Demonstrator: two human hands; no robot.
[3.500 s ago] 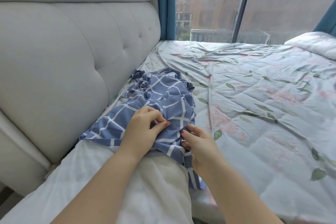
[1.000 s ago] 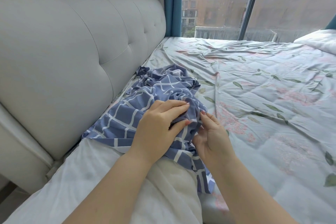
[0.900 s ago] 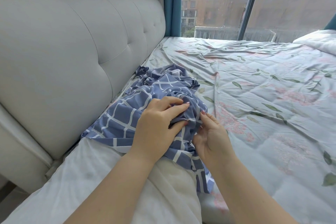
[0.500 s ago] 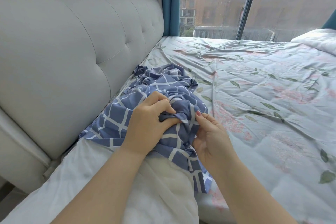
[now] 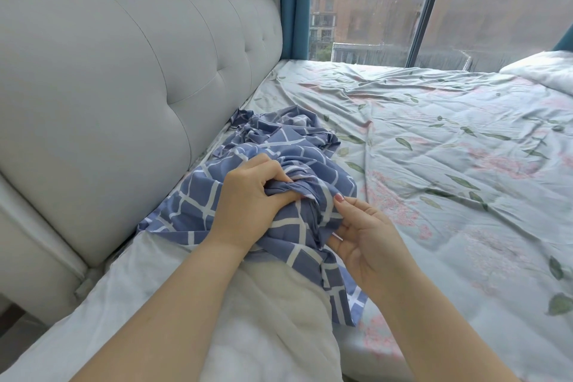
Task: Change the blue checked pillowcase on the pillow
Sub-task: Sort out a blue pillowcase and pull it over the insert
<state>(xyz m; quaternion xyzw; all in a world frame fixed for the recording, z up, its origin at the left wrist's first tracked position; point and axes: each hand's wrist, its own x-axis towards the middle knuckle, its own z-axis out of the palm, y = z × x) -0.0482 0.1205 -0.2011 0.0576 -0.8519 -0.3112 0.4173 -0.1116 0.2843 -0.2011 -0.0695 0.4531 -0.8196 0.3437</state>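
Bunching the blue checked pillowcase (image 5: pixel 273 170) at frame centre, left hand (image 5: pixel 248 198) clenched on folds, right hand (image 5: pixel 362 232) pinching its edge, white pillow (image 5: pixel 217 319) below.

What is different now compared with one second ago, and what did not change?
The left hand, whose fingers lay flat across the blue checked pillowcase, has curled them and now grips a bunch of the fabric. The right hand stays at the cloth's near edge, holding it. The white pillow remains partly uncovered beside the headboard.
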